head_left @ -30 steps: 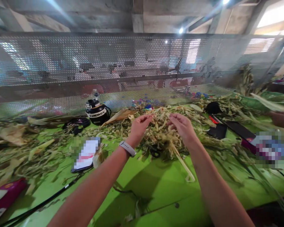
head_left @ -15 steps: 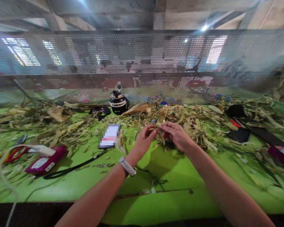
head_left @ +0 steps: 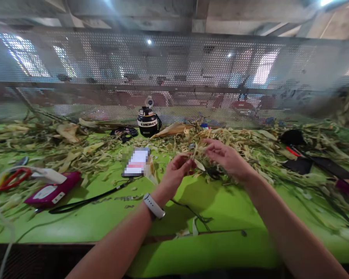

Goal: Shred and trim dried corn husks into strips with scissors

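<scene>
One green table point(head_left: 223, 213) lies beneath the fingers, a heap of dry husk strips point(head_left: 174, 144) just beyond, the right hand point(head_left: 228, 158) loosely curled, its hold unclear, the left hand point(head_left: 174, 176) apparently pinching a fingertip-held husk sliver point(head_left: 199, 166), probably light, papery, best gripped by one end.

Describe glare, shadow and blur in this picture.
Head view: white ceiling light glaring at top right; head view: shadow on the smooth green tabletop below the bare left hand and right hand; head view: grey perforated metal screen blurred toward its right end.
</scene>
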A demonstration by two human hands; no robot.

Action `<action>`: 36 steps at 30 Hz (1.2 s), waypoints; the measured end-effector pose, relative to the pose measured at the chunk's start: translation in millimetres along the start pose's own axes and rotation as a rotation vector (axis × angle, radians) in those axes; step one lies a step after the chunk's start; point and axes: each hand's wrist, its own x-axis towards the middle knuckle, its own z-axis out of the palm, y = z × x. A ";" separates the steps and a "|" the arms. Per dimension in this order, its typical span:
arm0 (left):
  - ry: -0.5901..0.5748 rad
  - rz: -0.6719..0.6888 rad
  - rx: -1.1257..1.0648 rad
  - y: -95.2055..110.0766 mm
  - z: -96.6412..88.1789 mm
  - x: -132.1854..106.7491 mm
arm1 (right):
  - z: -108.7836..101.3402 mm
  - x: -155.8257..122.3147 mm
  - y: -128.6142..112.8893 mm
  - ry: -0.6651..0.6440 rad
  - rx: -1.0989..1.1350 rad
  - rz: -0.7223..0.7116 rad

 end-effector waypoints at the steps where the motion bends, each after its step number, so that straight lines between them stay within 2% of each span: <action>1: 0.017 0.014 0.004 0.2 0.1 -0.2 | -0.5 -0.2 0.6 0.006 -0.039 -0.029; 7: 0.058 0.059 0.128 -0.6 -1.1 1.0 | 2.7 -5.2 3.3 -0.101 -0.275 -0.196; 10: 0.014 0.054 0.160 0.9 -2.6 2.8 | -2.9 -7.4 -0.1 -0.113 -0.434 -0.227; 15: -0.118 0.051 0.217 2.1 -3.8 3.8 | -10.7 -5.6 1.1 -0.237 -0.503 -0.220; 20: -0.151 0.082 0.275 4.9 -4.6 2.2 | -10.5 -1.2 5.4 -0.275 -0.506 -0.213; 24: -0.176 0.067 0.320 6.9 -6.7 0.5 | -12.1 -0.7 3.6 -0.372 -0.472 -0.118; 30: -0.207 0.097 0.382 0.6 -8.1 2.1 | -8.4 -0.7 4.0 -0.343 -0.494 -0.097; 36: -0.175 0.105 0.292 -2.9 -6.5 4.4 | -3.1 -0.2 5.9 -0.280 -0.477 -0.105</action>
